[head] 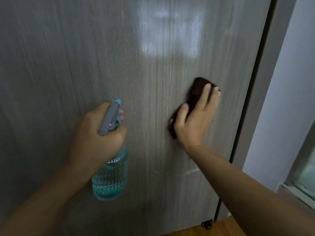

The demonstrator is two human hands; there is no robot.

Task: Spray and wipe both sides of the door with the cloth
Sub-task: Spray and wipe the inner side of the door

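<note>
Teal ribbed spray bottle (110, 174) before grey wood-grain door (68, 65), faintly streaked.

One of each thing, two hands showing

One door (85, 57), one cloth (196, 92), one bottle (110, 176), one left hand (95, 133) and one right hand (196, 120) are showing.

Grey wall (279, 106) right, window (305, 167) (partly visible), wooden floor (219, 229), black doorstop (207, 224)

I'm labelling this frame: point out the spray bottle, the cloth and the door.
spray bottle (110, 176): head view, on its ribbed clear body with blue liquid.
cloth (197, 87): head view, on the dark fold above the fingertips.
door (68, 57): head view, on the bare grey woodgrain panel.
</note>
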